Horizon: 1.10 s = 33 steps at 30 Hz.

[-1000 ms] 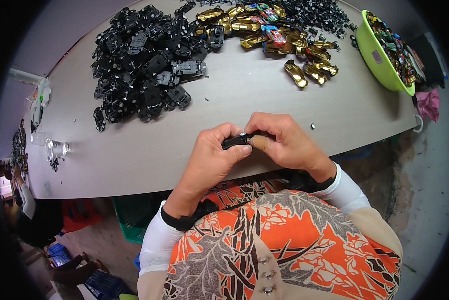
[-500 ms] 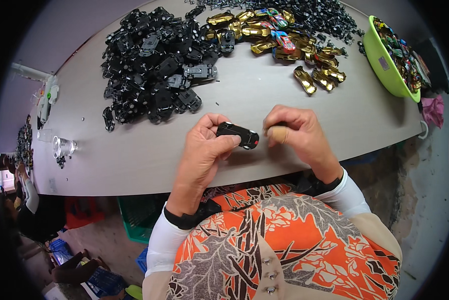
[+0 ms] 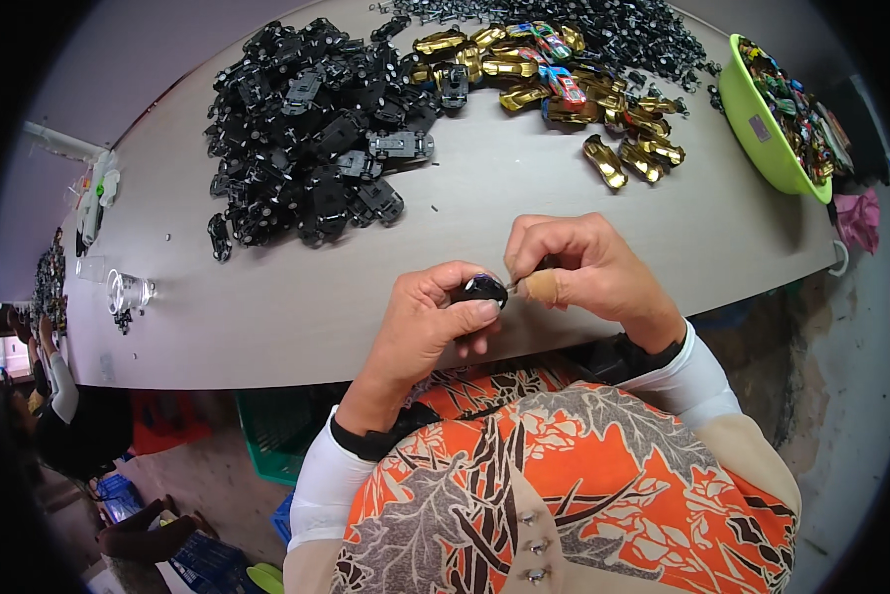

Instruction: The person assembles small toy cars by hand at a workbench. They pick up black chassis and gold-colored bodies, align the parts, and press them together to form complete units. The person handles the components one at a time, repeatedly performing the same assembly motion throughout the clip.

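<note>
My left hand (image 3: 420,322) is closed round a small black toy car (image 3: 486,289), which is turned so one end faces my right hand. Most of the car is covered by my fingers. My right hand (image 3: 588,262), with a tan bandage on the thumb, pinches something small and thin right at the car's end; I cannot make out what it is. Both hands are above the near part of the table. Beyond them, at the right, lie several shiny gold toy cars (image 3: 604,162).
A large heap of black toy car undersides (image 3: 306,129) covers the table's far left. Small wheel-and-axle parts (image 3: 653,45) are piled at the back. A lime green basin (image 3: 774,147) full of colourful toy cars stands far right. A clear cup (image 3: 128,291) is at the left.
The toy car has been tipped so its end faces right instead of its flat underside showing. My right hand has moved left, its fingertips now meeting the car's end.
</note>
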Available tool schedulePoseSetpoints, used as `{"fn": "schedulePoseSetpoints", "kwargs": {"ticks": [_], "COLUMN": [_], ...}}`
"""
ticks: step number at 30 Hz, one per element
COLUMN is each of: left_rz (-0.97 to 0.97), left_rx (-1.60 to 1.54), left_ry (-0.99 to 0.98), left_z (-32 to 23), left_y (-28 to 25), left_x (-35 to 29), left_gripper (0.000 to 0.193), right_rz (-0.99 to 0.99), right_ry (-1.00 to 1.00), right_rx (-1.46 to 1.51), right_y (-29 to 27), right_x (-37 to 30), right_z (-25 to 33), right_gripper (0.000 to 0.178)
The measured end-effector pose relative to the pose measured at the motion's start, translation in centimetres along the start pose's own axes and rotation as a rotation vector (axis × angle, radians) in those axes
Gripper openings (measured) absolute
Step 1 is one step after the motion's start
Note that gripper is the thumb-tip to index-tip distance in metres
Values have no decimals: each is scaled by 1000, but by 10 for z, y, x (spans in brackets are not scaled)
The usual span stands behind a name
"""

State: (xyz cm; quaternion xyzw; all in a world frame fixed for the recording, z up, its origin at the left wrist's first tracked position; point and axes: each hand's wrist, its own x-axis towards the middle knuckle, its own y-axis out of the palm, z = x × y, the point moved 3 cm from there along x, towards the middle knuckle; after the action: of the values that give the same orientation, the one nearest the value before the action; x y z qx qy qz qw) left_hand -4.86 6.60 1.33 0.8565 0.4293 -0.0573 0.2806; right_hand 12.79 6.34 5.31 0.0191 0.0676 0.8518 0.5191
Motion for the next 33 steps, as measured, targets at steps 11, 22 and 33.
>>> {"fn": "schedulePoseSetpoints", "kwargs": {"ticks": [11,22,33], "left_rz": [60,-43,-381], "left_rx": [165,495,1173], "left_ry": [-64,35,-114], "left_z": [-1,9,-23], "left_y": [6,-2,-94], "left_x": [-7,-12,-147], "left_gripper": [15,17,24], "right_rz": [12,-39,-549], "right_ry": [76,-31,-249], "right_rx": [-224,-541,-954], "right_y": [9,28,-54], "right_x": [-4,1,-7], "right_z": [-19,-25,2], "right_gripper": [9,12,27]}}
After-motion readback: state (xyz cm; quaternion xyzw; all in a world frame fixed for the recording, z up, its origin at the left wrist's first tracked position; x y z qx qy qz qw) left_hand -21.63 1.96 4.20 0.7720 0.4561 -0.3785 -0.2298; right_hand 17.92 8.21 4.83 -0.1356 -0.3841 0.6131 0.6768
